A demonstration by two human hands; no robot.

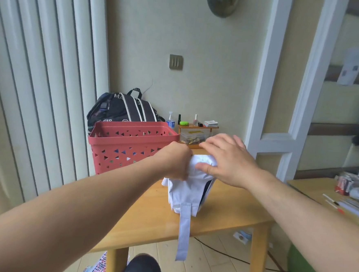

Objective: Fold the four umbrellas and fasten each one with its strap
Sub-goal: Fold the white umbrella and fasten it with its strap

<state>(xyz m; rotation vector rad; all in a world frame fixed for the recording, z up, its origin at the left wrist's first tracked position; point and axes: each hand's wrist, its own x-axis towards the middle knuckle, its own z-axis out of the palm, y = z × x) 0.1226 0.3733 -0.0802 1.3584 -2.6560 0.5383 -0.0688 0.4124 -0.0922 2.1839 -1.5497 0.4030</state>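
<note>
We noted a red perforated basket at the left far edge of the wooden table. Our left hand gripped the top of the white folded umbrella, fingers curled tight into its fabric. The umbrella stood upright near the table's front edge, its strap hanging loose over that edge. Our right hand rested on the umbrella's top, fingers straight and slightly apart.

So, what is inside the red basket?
The basket's holes show small blue and white patches, so something lies inside. Its wall hides what they are, and the view does not look into its top.
</note>
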